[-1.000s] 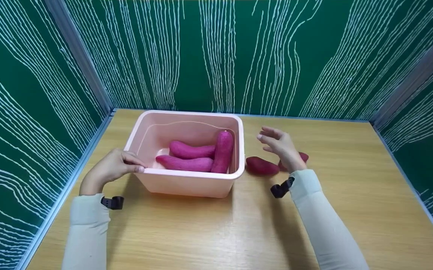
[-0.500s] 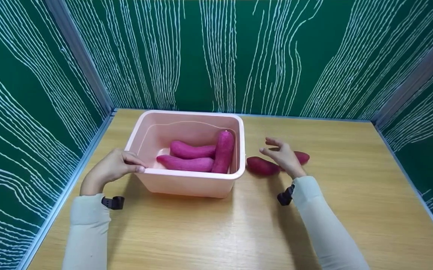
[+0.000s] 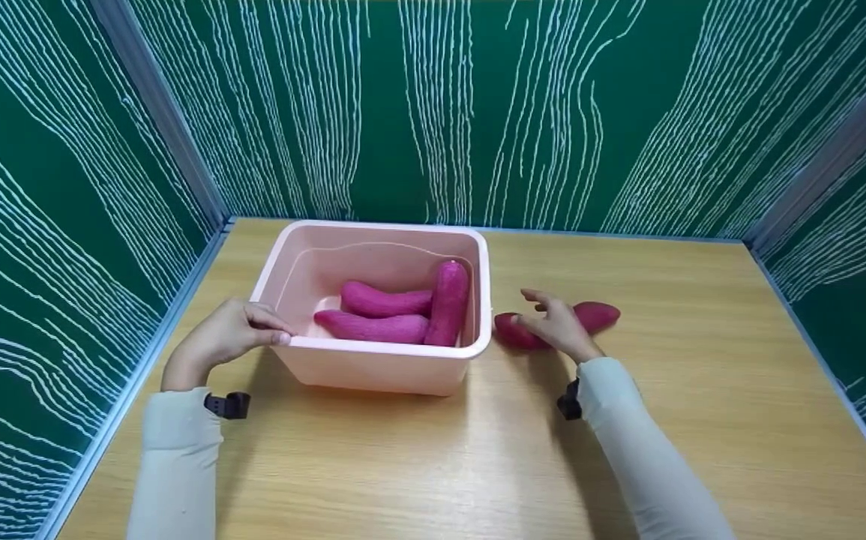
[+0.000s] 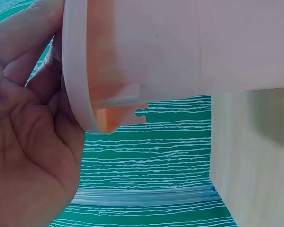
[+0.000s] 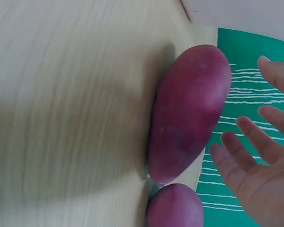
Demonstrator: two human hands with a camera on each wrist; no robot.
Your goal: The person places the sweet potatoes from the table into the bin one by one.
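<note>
My left hand [image 3: 226, 336] pinches the front left corner of the pink plastic bin's rim [image 3: 373, 346], thumb outermost. In the left wrist view the fingers lie behind that rim [image 4: 75, 61]. Three long magenta vegetables lie inside; one [image 3: 447, 304] stands against the right wall, and two [image 3: 386, 300] lie crosswise. Just right of the bin, two dark red sweet potatoes rest end to end on the table. Over the nearer sweet potato [image 5: 191, 113] hovers my right hand [image 3: 556, 328], fingers spread and holding nothing. It partly covers the farther sweet potato [image 3: 597, 316] in the head view.
Under everything is a light wooden tabletop [image 3: 373, 465]. Green panels [image 3: 522, 112] with white wavy lines enclose its back and sides, joined by grey corner posts [image 3: 159, 112]. A black wrist camera [image 3: 229, 406] sits on each sleeve.
My right hand has come down and slightly nearer, from above the table to close over the sweet potatoes. The left hand and the bin stay where they were.
</note>
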